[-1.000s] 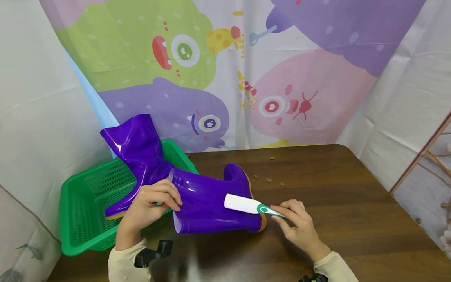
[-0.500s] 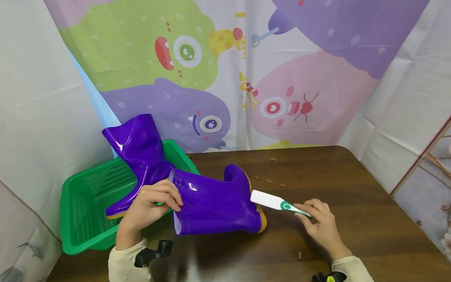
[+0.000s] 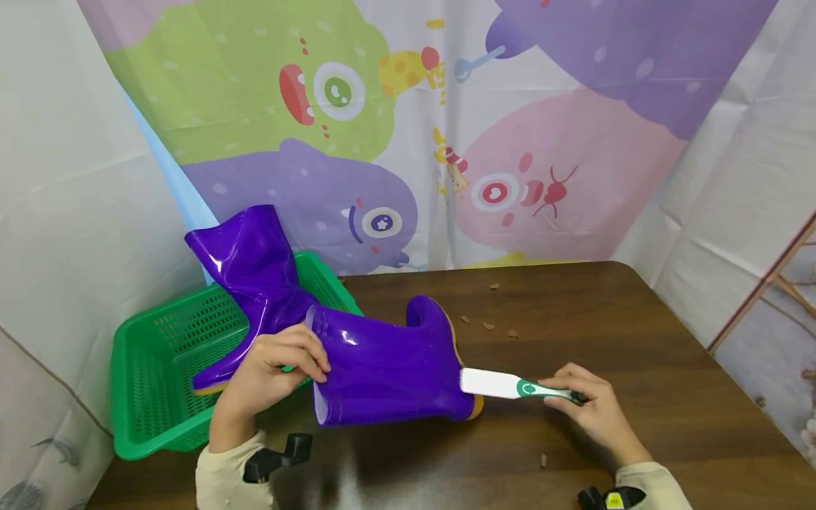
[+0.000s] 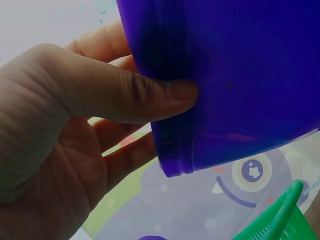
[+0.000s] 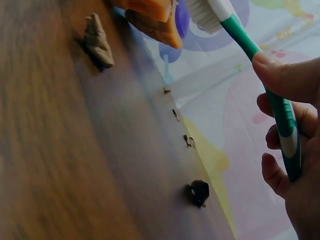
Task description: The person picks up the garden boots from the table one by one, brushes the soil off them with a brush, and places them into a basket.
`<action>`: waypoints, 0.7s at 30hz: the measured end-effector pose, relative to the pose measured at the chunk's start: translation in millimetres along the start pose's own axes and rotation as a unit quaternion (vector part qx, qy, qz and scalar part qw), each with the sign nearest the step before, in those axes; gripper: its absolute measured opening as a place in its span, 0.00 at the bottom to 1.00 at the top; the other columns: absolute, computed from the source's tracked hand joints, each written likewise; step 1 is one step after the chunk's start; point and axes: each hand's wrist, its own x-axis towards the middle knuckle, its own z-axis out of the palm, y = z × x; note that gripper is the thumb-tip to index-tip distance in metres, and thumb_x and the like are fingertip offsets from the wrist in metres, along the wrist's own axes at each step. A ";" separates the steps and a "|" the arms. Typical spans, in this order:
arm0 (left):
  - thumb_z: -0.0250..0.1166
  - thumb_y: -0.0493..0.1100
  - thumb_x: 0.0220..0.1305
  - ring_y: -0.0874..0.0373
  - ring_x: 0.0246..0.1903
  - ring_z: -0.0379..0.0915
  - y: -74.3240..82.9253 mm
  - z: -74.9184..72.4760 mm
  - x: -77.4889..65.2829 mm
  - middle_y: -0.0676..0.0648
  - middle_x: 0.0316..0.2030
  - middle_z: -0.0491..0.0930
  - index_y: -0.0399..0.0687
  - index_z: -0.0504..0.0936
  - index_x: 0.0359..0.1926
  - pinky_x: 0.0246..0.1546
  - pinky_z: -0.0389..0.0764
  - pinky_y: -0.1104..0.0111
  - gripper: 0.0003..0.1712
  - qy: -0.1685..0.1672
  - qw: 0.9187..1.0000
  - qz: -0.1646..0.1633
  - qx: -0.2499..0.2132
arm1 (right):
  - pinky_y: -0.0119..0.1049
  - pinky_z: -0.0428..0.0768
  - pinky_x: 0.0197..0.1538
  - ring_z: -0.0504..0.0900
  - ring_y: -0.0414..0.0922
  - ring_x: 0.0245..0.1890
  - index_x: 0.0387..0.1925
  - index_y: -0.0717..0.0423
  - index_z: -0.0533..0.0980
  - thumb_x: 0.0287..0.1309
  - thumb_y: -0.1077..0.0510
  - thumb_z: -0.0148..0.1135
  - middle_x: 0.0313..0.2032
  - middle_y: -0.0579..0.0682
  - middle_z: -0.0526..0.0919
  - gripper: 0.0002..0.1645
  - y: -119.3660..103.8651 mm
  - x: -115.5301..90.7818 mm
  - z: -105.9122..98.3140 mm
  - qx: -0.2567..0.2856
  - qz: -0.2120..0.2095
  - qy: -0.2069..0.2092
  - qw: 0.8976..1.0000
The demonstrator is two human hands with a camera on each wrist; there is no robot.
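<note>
A purple rain boot [image 3: 389, 368] with a yellow-orange sole lies on its side in the air over the table, its shaft opening toward the left. My left hand [image 3: 277, 368] pinches the rim of that opening, the thumb [image 4: 165, 97] on the near face in the left wrist view. My right hand [image 3: 593, 407] grips the green-and-white handle [image 5: 282, 117] of a brush [image 3: 491, 383]. The brush's white head is at the boot's heel end, bristles [image 5: 202, 15] facing the boot. Whether the bristles touch the boot, I cannot tell.
A green plastic basket [image 3: 143, 382] stands at the left of the brown table [image 3: 637, 340]. In it leans a second purple boot [image 3: 255, 276]. Several small brown bits [image 3: 488, 326] lie toward the back, and another brown piece [image 3: 543, 460] lies near the front.
My right hand has moved the brush rightward from over the boot's shaft to its heel end, then slightly down. A brown piece now shows on the table near the front. The left hand stays put.
</note>
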 end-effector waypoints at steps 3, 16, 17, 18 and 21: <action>0.55 0.09 0.33 0.52 0.33 0.75 -0.1 0.0 0.7 0.44 0.28 0.82 0.43 0.85 0.24 0.41 0.74 0.68 0.28 0.001 1.000 0.002 -0.002 | 0.27 0.75 0.32 0.77 0.40 0.31 0.36 0.66 0.85 0.31 0.86 0.71 0.32 0.54 0.81 0.26 3.1 1.7 3.8 0.009 -0.008 0.009 1.000; 0.56 0.09 0.37 0.53 0.34 0.75 1.6 -1.0 0.8 0.45 0.30 0.82 0.44 0.86 0.27 0.41 0.73 0.67 0.29 -0.020 1.000 -0.010 -0.010 | 0.25 0.71 0.30 0.76 0.38 0.28 0.31 0.70 0.83 0.26 0.88 0.70 0.26 0.54 0.80 0.23 -19.6 9.3 2.3 -0.048 0.016 0.057 0.997; 0.56 0.09 0.37 0.53 0.34 0.75 1.6 -0.9 0.9 0.45 0.30 0.82 0.44 0.86 0.27 0.41 0.73 0.67 0.29 -0.020 1.000 -0.010 -0.009 | 0.25 0.71 0.30 0.76 0.38 0.28 0.30 0.70 0.83 0.26 0.88 0.70 0.26 0.54 0.80 0.23 -22.4 10.2 1.9 -0.054 0.022 0.061 0.996; 0.56 0.09 0.37 0.53 0.34 0.75 1.7 -0.8 0.9 0.45 0.30 0.82 0.44 0.86 0.27 0.41 0.73 0.68 0.29 -0.020 1.000 -0.010 -0.009 | 0.24 0.71 0.30 0.76 0.38 0.28 0.30 0.70 0.83 0.26 0.88 0.71 0.26 0.54 0.80 0.23 -23.9 10.7 1.4 -0.062 0.026 0.066 0.996; 0.56 0.09 0.37 0.53 0.34 0.75 2.5 -0.8 1.1 0.45 0.30 0.82 0.44 0.86 0.27 0.41 0.73 0.68 0.28 -0.020 1.000 -0.011 -0.007 | 0.23 0.71 0.30 0.76 0.38 0.27 0.30 0.70 0.83 0.27 0.87 0.72 0.26 0.55 0.80 0.22 -22.9 9.6 0.4 -0.091 0.041 0.082 0.992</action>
